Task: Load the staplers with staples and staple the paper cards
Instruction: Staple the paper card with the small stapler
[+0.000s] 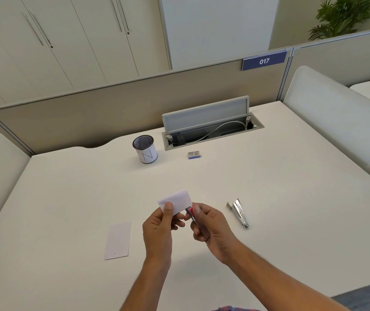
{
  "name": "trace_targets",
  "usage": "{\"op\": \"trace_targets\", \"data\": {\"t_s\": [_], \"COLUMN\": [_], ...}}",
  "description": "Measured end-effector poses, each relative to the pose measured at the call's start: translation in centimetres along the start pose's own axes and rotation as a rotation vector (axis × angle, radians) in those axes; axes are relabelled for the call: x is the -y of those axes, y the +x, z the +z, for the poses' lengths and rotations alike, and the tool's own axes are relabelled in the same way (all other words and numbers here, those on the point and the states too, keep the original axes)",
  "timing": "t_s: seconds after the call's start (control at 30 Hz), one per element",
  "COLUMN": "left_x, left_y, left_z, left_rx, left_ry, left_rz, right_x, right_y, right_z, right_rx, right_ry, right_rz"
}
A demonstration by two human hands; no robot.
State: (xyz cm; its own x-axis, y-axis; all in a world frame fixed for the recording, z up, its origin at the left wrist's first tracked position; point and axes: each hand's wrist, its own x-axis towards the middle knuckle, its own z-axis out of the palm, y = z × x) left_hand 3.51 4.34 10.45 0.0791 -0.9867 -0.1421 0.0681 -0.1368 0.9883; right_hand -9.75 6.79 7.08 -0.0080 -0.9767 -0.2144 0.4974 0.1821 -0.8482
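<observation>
My left hand [160, 225] pinches a white paper card [177, 200] and holds it up above the desk. My right hand [211, 225] grips a small metal stapler with a pink top [190, 213], its jaw at the card's right edge. A second, all-metal stapler [239, 212] lies on the desk to the right of my hands. Another white card [117, 240] lies flat to the left. A small blue staple box [194, 155] sits farther back.
A mesh pen cup [145, 149] stands at the back centre of the white desk [291, 198]. Behind it the cable tray [211, 129] is open with its lid up. Padded dividers rise at the desk's left and right sides.
</observation>
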Motion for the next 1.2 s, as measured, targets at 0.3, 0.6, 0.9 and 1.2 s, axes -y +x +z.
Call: {"op": "trace_targets", "data": {"t_s": [0.3, 0.6, 0.9, 1.2], "left_x": [0.54, 0.54, 0.65, 0.98], "left_y": [0.14, 0.03, 0.08, 0.21], "left_z": [-0.49, -0.61, -0.83, -0.85], "left_rx": [-0.059, -0.064, -0.053, -0.065], "left_ry": [0.009, 0.006, -0.001, 0.007], "left_rz": [-0.006, -0.003, -0.011, -0.018], "right_x": [-0.11, -0.14, -0.11, -0.1], "right_y": [-0.33, -0.4, -0.35, -0.41], "right_z": [0.08, 0.18, 0.29, 0.69], "right_rx": [-0.049, 0.011, 0.021, 0.061], "right_ry": [-0.132, -0.19, -0.129, -0.163], "right_rz": [0.021, -0.026, 0.029, 0.082]}}
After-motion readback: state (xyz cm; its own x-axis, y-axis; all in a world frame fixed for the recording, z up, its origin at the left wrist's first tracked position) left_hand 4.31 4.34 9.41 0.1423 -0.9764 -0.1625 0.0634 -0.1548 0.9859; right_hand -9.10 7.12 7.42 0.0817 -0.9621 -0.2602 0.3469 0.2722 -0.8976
